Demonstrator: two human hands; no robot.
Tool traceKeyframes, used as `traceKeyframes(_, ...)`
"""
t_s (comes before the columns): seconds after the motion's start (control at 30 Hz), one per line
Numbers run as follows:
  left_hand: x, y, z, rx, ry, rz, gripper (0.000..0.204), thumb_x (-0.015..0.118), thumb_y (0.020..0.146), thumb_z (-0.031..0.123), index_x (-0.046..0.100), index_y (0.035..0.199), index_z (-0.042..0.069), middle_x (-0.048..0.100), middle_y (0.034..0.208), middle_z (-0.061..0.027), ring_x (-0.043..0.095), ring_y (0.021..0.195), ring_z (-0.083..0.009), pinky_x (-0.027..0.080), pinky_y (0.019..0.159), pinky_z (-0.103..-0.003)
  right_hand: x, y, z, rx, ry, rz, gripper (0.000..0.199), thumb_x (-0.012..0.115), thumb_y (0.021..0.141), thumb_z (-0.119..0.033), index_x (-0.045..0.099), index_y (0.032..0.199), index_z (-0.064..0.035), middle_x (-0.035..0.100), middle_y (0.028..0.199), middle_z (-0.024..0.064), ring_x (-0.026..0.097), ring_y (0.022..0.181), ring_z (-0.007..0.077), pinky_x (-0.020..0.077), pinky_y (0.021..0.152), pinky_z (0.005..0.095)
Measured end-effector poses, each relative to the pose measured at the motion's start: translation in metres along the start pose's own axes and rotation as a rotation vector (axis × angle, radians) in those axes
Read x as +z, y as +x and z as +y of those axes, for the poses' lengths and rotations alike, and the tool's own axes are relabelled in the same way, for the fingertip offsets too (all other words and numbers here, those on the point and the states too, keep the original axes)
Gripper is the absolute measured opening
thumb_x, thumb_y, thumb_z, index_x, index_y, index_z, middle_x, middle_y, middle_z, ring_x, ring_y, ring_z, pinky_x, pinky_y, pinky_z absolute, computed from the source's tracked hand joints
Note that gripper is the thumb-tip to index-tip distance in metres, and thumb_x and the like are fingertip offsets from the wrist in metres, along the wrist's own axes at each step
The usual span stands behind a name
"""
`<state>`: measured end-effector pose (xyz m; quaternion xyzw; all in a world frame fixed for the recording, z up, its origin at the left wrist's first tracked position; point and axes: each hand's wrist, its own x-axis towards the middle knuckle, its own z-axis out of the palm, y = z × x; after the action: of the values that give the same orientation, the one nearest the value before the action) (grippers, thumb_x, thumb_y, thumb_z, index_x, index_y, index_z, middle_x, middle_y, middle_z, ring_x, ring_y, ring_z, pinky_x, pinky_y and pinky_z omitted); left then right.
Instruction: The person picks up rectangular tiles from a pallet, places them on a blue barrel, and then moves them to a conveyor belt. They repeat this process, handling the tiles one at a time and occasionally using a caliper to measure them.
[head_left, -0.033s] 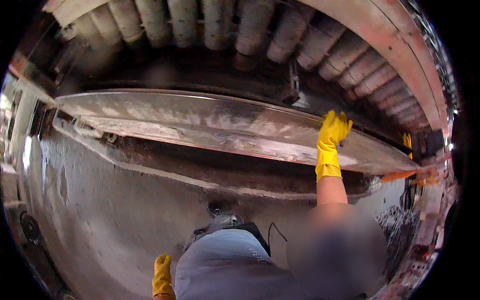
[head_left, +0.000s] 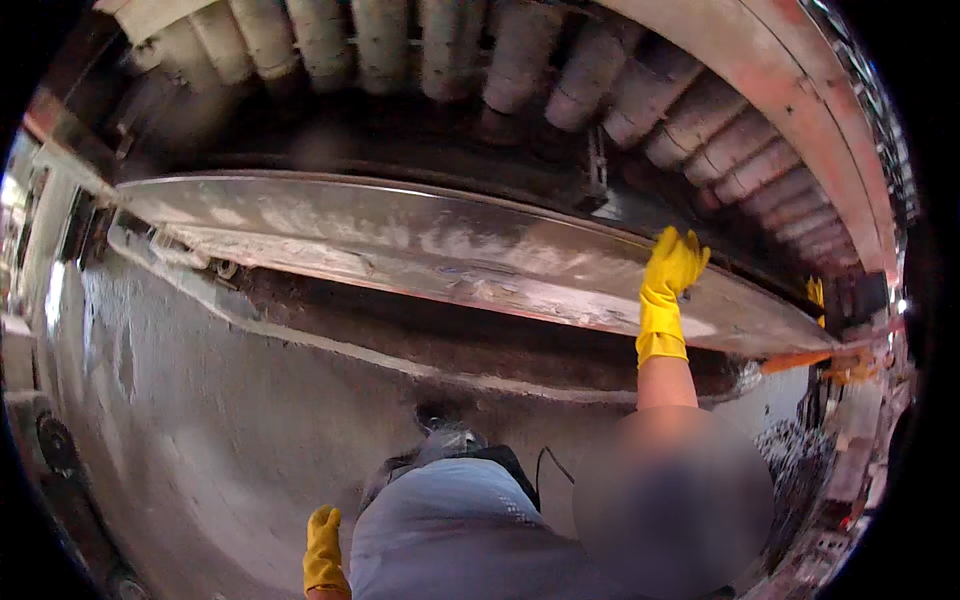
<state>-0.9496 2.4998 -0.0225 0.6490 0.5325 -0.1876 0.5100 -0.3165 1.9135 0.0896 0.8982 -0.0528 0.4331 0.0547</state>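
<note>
A long metal slab or panel [head_left: 400,225], pale and smeared, runs across in front of me with its face tilted toward me. My right hand [head_left: 672,285], in a yellow rubber glove, lies against the panel's upper edge toward its right end. Its fingers stretch upward, slightly apart. Beside that glove sits a small dark knob-like spot, too small to name. Low at my left side hangs my left hand [head_left: 323,553], also yellow-gloved, its fingers closed together and away from the panel. Nothing shows in it.
Beyond the panel, a row of thick rollers [head_left: 380,45] sits inside a curved reddish frame [head_left: 790,90]. A metal bracket [head_left: 596,175] hangs by them. Grey floor [head_left: 200,400] with a raised lip [head_left: 330,352] lies below. An orange bar [head_left: 795,362] and a small yellow shape [head_left: 815,292] are at right.
The view has shifted slightly, so the rollers and panel appear a little further right. My right hand stays at the panel's edge, and my left hand stays low.
</note>
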Motion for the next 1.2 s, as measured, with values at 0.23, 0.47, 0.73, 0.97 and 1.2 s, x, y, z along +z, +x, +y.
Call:
traceKeyframes(0.23,0.000,0.011,-0.072,-0.076,-0.357,0.165,0.041,0.077,0.099,0.022,0.067,0.132,0.000,0.073,0.114,-0.0076,0.068,0.099,-0.0188,0.055,0.088,-0.034,-0.006,-0.007,-0.041,-0.074,0.120,-0.063,0.026,0.061,0.105,-0.033,0.081,0.107,-0.0161,0.079,0.115,0.0068,0.067,0.121,0.0352,0.0365,0.115,0.0566)
traceKeyframes(0.47,-0.021,0.040,-0.179,-0.143,-0.401,0.107,0.042,0.077,0.099,0.025,0.068,0.127,-0.004,0.075,0.113,-0.0113,0.071,0.098,-0.0221,0.057,0.088,-0.036,-0.062,-0.001,-0.256,-0.355,0.440,-0.011,0.033,0.074,0.096,-0.033,0.076,0.125,-0.0154,0.076,0.123,0.0076,0.066,0.121,0.0330,0.0397,0.114,0.0547)
traceKeyframes(0.73,-0.119,0.093,-0.244,-0.150,-0.424,0.026,0.043,0.078,0.098,0.027,0.068,0.126,-0.004,0.076,0.105,-0.0134,0.071,0.088,-0.0228,0.058,0.080,-0.037,-0.111,-0.001,-0.509,-0.375,0.535,-0.184,0.061,0.079,0.085,-0.049,0.069,0.130,-0.0093,0.073,0.119,0.0155,0.065,0.116,0.0393,0.0397,0.113,0.0570)
traceKeyframes(0.97,-0.279,0.148,-0.208,-0.160,-0.224,0.036,0.043,0.078,0.098,0.027,0.068,0.126,-0.004,0.076,0.104,-0.0131,0.071,0.087,-0.0226,0.058,0.078,-0.037,-0.144,0.003,-0.698,-0.293,0.596,-0.409,0.056,0.073,0.085,-0.064,0.077,0.104,-0.0118,0.077,0.101,0.0143,0.071,0.100,0.0381,0.0481,0.092,0.0557)
traceKeyframes(1.2,-0.404,0.215,-0.159,-0.137,-0.133,0.053,0.043,0.078,0.098,0.027,0.068,0.126,-0.004,0.075,0.103,-0.0129,0.071,0.086,-0.0224,0.058,0.077,-0.037,-0.153,0.031,-0.751,-0.283,0.447,-0.699,0.067,0.073,0.076,-0.081,0.082,0.094,-0.0168,0.080,0.096,0.0103,0.074,0.092,0.0336,0.0509,0.079,0.0484)
